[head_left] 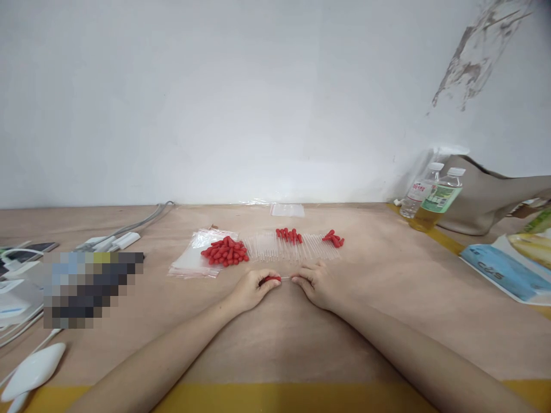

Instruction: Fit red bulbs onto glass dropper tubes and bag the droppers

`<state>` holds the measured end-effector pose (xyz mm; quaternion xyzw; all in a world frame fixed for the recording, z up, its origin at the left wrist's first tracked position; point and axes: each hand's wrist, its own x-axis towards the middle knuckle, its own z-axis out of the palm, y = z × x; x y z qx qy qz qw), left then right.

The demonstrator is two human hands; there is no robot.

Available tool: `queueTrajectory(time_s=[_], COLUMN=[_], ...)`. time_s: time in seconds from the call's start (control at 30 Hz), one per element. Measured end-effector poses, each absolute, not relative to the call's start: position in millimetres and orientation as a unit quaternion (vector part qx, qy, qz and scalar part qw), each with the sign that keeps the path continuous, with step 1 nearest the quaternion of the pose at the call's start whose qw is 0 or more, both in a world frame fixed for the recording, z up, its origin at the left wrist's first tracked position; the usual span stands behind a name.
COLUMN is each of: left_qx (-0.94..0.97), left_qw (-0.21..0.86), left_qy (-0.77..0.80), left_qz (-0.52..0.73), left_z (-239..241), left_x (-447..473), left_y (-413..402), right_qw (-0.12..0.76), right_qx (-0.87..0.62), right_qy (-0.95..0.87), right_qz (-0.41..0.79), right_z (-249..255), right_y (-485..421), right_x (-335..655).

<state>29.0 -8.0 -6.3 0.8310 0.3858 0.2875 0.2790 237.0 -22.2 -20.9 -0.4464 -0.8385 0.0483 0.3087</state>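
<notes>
Where plastic lies stacked: one pile of clear red-edged zip bags (183, 265), partly under one heap of red teardrop-shaped bulbs (224, 252), too many to count.
Left hand (252, 289): we pinch one red bulb (272, 279).
Thin clear tube (286, 279): one, meeting that bulb.
Right hand (317, 285): we close narrowly on the tube's other end.
Far right: two capped clear plastic bottles (439, 198).

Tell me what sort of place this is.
Probably an improvised handwork spot, at a table against a wall: a heap of red bulbs and a row of thin clear tubes lie there, with drink bottles off to the right.
</notes>
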Motion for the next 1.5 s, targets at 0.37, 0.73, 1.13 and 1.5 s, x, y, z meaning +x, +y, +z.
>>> queueTrajectory(time_s=[0.37,0.73,1.13,1.5], left_qx=[0.87,0.889,0.837,0.847], left_qw=[0.21,0.169,0.126,0.132], left_qy=[0.359,0.323,0.404,0.398], left_qz=[0.266,0.275,0.347,0.327], left_z=[-0.4,-2.7,-16.2,-13.4], left_x=[31.9,33.3,20.0,21.0], left_y=[-13.3,-11.2,4.1,2.0], right_qw=[0.288,0.249,0.352,0.28], right_qx=[-0.436,-0.442,-0.636,-0.744], right_qy=[-0.852,-0.86,-0.68,-0.592], right_qz=[0.02,0.056,0.09,0.131], right_z=[-14.7,-10.5,22.7,7.8], right_y=[-23.8,-24.3,17.9,62.6], right_x=[228.8,222.3,259.4,236.4])
